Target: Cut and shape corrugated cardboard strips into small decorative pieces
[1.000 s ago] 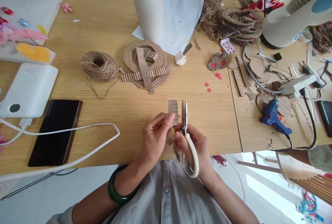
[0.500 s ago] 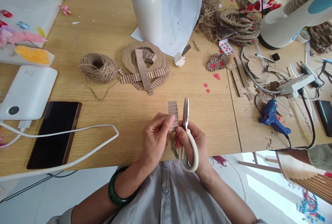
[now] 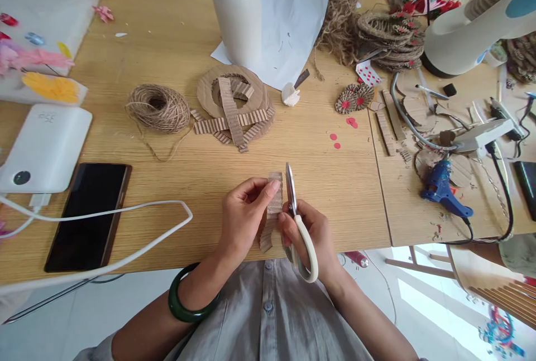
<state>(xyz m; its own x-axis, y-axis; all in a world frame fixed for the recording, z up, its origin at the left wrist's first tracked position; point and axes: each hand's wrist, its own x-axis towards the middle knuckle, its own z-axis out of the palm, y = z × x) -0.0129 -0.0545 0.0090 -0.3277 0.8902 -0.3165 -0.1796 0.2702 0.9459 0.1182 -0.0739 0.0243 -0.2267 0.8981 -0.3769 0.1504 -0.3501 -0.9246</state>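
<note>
The left hand (image 3: 245,218) pinches the strip (image 3: 275,202) between thumb and fingers; its upper end stands just past the fingertips, and its lower end hangs between the two hands. The right hand (image 3: 312,232) is curled round the scissors (image 3: 309,244), blades pointing away from the body, just right of the strip. Its fingertips are at the strip's edge; whether they press on it I cannot tell. The scissors hide part of this hand.

Left of the left hand, a cable (image 3: 154,248) loops over the table (image 3: 201,232) and crosses the phone (image 3: 90,210); the power bank (image 3: 52,140) is beyond the phone. Well to the right of the right hand is the glue gun (image 3: 443,189), its cord among other wires.

Ahead of the hands, red dots (image 3: 334,137) lie to the right, and cardboard rings (image 3: 206,87) with corrugated pieces (image 3: 229,107) across them take up the middle. The twine (image 3: 157,107) is left of these rings. Farther ahead, the bottle (image 3: 237,23) covers part of the paper (image 3: 288,37). Far ahead and right of the right hand are a fibre heap (image 3: 337,20) and stacked coils (image 3: 389,40).
</note>
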